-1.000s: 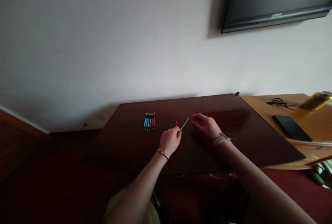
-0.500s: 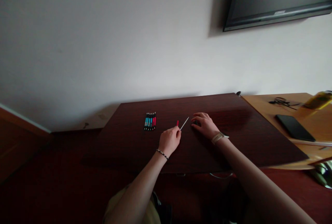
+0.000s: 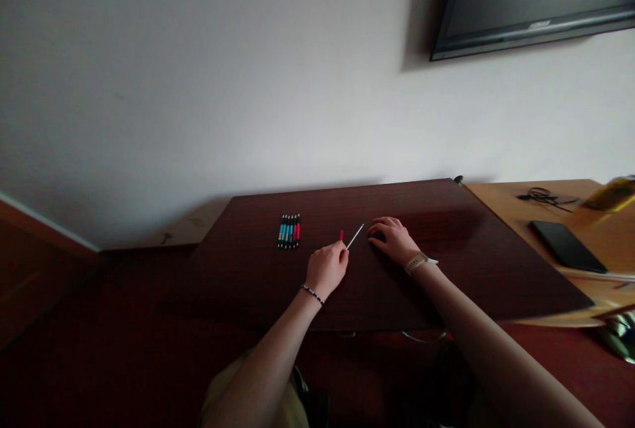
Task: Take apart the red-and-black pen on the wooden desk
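My left hand (image 3: 327,269) is closed, with a thin white pen refill (image 3: 355,236) sticking out past the thumb toward the upper right. Just beyond its knuckles shows a short red pen part (image 3: 341,235); whether the same hand holds it I cannot tell. My right hand (image 3: 391,239) rests low over the table to the right of the refill's tip, thumb and fingers curved and apart. Something small and dark may lie between them, too dim to make out. Left of both hands, several pens (image 3: 288,232) lie side by side, black with blue or red middles.
The dark wooden table (image 3: 421,200) stands against the wall. On a lighter table (image 3: 501,200) at the right lie a black phone-like slab (image 3: 567,246), a coiled black cable (image 3: 543,196) and a yellow object (image 3: 612,194). A screen (image 3: 536,4) hangs above.
The view has shifted very slightly. My left hand still holds the refill, and my right hand stays at nearly the same spot, its fingers barely moved.
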Demonstrator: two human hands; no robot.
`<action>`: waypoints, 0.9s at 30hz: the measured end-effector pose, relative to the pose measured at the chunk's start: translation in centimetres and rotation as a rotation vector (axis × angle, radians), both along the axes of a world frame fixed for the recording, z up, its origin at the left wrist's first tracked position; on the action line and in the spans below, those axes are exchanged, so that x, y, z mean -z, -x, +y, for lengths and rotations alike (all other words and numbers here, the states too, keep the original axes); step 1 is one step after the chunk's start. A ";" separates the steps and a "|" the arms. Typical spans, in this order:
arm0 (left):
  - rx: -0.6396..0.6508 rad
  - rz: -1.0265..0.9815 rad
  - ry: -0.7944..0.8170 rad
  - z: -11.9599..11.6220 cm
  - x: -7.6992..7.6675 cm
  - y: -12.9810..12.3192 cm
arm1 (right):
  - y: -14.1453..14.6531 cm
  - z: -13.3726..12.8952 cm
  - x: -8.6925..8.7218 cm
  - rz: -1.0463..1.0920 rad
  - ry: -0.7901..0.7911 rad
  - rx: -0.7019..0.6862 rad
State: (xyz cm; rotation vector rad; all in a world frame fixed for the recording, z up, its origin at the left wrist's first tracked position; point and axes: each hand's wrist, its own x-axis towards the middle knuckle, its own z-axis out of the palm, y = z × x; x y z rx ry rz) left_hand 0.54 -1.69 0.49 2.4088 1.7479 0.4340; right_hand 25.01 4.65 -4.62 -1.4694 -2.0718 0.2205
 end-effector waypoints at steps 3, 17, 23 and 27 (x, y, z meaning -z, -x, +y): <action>-0.002 0.000 0.005 0.0 -0.1 -0.1 | 0.1 0.0 0.0 0.000 0.001 0.001; -0.008 0.004 0.014 -0.1 -0.2 -0.1 | 0.1 0.1 -0.2 0.002 0.019 0.013; -0.002 0.007 0.005 0.0 -0.1 -0.1 | 0.1 0.2 0.0 0.004 0.009 0.002; -0.019 0.006 0.031 -0.1 -0.3 -0.1 | 0.0 0.3 0.0 0.005 0.010 0.001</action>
